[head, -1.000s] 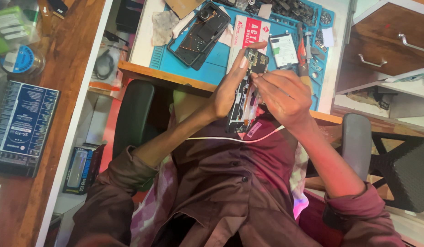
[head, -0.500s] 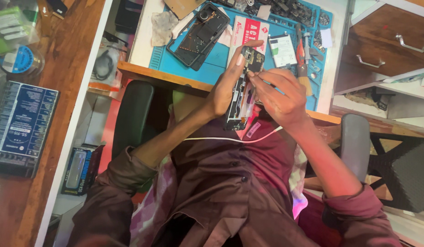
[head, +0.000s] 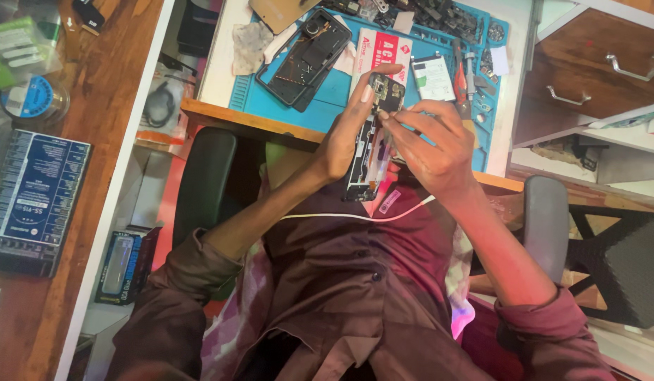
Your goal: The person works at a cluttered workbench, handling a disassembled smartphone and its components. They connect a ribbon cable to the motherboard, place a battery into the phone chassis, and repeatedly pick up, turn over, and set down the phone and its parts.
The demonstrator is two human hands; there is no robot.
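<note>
The person holds an opened smartphone (head: 369, 152) upright over the lap, just near of the surface (head: 221, 114) edge. The left hand (head: 351, 130) is clamped around the phone's left edge, thumb reaching over the top by the camera module. The right hand (head: 429, 144) has its fingertips (head: 387, 120) pinched together at the upper part of the exposed board; whether they grip a small part or a tool cannot be told, since it is too small to make out. The phone's back is already off and its internals are bare, so disassembly appears well along; work on the upper board seems to be in progress. A second dark phone frame (head: 309, 60), also opened, lies flat on the blue work mat (head: 341, 92), far and left of the hands. A red and white packet (head: 383, 49) lies beside it, and a white battery-like slab (head: 433, 77) just to its right. Screwdrivers (head: 462, 74) lie at the mat's right side. The mat's far compartments (head: 426, 14) hold loose small dark parts; individual pieces are not distinguishable. A grey cloth (head: 250, 46) lies left of the mat. On the wooden shelf at left sit a blue solder spool (head: 30, 99) and a dark blue instrument box (head: 34, 197). A white cable (head: 355, 216) crosses the person's shirt. Drawers (head: 595, 63) stand at right, shut.
</note>
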